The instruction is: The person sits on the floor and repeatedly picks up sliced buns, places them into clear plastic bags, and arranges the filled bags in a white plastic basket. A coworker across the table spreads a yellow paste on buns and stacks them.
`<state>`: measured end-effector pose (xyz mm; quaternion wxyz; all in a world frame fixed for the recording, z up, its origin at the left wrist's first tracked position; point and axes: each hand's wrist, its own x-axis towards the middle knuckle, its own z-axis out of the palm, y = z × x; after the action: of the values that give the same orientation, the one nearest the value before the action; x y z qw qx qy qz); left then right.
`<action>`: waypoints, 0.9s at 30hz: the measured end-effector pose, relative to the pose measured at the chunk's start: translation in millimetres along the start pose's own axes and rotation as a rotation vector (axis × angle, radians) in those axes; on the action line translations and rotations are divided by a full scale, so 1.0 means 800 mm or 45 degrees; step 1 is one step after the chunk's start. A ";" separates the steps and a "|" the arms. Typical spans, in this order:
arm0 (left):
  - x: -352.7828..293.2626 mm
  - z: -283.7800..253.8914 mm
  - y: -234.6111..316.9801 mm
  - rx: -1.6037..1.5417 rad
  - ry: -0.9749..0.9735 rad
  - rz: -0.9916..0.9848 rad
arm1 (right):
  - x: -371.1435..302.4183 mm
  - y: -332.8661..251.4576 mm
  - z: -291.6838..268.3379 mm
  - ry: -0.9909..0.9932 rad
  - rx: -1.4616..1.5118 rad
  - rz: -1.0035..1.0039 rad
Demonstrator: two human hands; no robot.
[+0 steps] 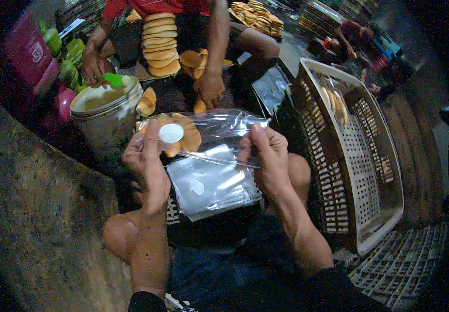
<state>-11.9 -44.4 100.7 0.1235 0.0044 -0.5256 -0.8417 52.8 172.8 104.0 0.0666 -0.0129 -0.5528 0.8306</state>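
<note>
— Basket [385,171] first: big, pale plastic, lattice walls, a few bagged buns inside. Then?

— Bucket [105,104], round, pale. Then the bag [209,130]: clear, glossy, crinkled, round buns inside. Left hand [146,156] pinches its left end, right hand [268,156] its right, above flat empty bags [209,187] on the lap.

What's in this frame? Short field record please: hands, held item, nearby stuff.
left hand: grips the left end of a clear plastic bag
right hand: pinches the bag's right end
bag contents: round buns, with a white round sticker on the bag
below the bag: stack of empty clear bags on the lap
right side: white plastic crate holding a few bagged buns
ahead: another person's hand, a stack of buns, white bucket
</note>
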 end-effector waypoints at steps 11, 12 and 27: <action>0.062 -0.054 -0.060 0.018 0.324 -0.014 | 0.145 0.202 -0.062 -0.110 -1.942 -0.197; 0.063 -0.055 -0.063 0.043 0.301 0.009 | 0.155 0.192 -0.068 -0.122 -1.962 -0.150; 0.048 -0.006 -0.061 0.074 -0.346 -0.124 | 0.074 -0.112 -0.055 -0.192 -0.837 -0.178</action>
<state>-58.1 -36.5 59.6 0.0101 -0.0805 -0.5609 -0.8239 6.9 254.2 172.2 0.0746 0.0656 -0.7938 0.6000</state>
